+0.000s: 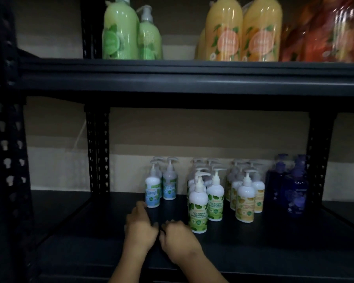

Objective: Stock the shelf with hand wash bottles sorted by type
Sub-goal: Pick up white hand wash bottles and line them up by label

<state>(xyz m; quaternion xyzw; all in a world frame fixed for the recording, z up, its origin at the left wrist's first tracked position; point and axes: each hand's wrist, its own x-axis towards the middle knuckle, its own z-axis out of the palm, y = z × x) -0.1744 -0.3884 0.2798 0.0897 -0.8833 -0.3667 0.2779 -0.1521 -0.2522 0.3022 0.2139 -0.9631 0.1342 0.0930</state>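
With both our left hand (140, 227) and right hand (177, 240) loosely curled and holding nothing on the shelf (274, 242), we are between placements, the sorted bottles (198, 207) standing at twelve to two o'clock, so we probably fetch another next.

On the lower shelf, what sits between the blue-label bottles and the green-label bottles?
Nothing. In the head view, only bare dark shelf separates the blue-label bottles from the green-label bottles.
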